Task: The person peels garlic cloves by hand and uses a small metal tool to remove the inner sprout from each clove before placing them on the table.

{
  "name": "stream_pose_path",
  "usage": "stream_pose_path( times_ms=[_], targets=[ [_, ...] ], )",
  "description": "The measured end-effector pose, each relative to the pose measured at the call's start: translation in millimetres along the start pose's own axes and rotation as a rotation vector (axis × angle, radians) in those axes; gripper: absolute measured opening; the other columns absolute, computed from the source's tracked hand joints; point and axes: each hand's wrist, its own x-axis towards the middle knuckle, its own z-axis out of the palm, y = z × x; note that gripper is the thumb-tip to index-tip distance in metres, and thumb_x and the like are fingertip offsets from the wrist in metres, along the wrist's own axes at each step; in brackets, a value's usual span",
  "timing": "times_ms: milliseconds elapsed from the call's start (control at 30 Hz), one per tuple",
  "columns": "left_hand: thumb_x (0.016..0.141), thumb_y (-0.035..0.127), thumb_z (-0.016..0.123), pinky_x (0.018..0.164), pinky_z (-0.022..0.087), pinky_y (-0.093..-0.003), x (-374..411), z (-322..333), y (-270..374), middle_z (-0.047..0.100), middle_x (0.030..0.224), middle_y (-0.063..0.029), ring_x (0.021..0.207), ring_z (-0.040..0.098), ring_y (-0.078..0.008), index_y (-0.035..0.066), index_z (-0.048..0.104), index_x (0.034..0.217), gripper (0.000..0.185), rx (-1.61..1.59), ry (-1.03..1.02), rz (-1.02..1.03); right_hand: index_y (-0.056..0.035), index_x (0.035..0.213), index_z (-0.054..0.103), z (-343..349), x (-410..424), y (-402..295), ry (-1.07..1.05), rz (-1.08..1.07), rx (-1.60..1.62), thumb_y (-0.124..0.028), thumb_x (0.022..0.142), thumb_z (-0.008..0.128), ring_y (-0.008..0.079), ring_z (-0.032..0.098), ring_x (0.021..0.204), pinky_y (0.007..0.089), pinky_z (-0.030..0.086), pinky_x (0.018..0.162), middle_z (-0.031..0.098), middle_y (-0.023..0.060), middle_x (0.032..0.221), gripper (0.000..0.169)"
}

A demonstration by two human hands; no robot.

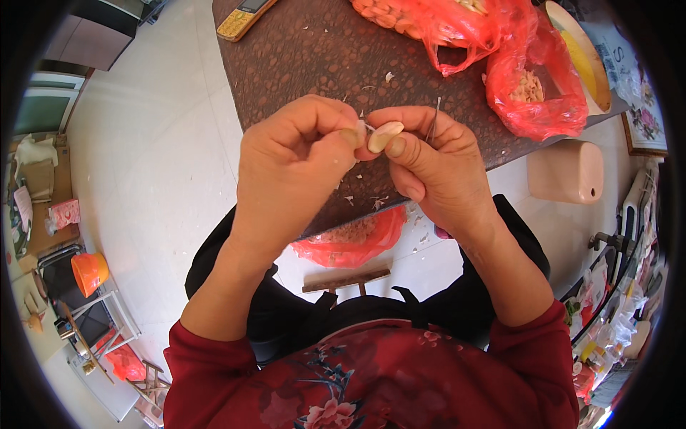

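Observation:
A pale, smooth, oval kernel or clove (386,136) is pinched between the thumb and fingers of my right hand (447,166). A thin metal pick or pair of tweezers (434,119) also sticks up from that hand, its lower part hidden by the fingers. My left hand (295,155) is just beside the kernel, thumb and forefinger closed on a whitish scrap of thin skin (362,130). Both hands are above the near part of a dark brown patterned tabletop (300,64), where pale peel scraps (380,202) lie.
Red plastic bags stand at the back right: a large one (445,32) with many pieces, a smaller one (557,115) holding pale pieces. A yellow keypad phone (236,24) lies back left. Below the table edge sits a red bag (348,254) of scraps; a pinkish bin (565,171) stands right.

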Motion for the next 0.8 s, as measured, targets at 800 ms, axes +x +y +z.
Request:
stream_pose_path(
  times_ms=[800],
  targets=[
    [0.07, -0.004, 0.067, 0.053, 0.047, -0.0217, 3.5, -4.0, -5.9, 0.058, 0.08, -0.0082, 0.064, 0.058, -0.0144, 0.004, 0.064, 0.086, 0.018, 0.535, -0.051, 0.627, 0.002, 0.096, 0.061, -2.0, -2.9, -2.5, -0.037, 0.011, -0.103, -0.01, 0.08, 0.065, 0.0031, 0.045, 0.048, 0.016, 0.034, 0.041, 0.065, 0.007, 0.073, 0.02]
  ],
)
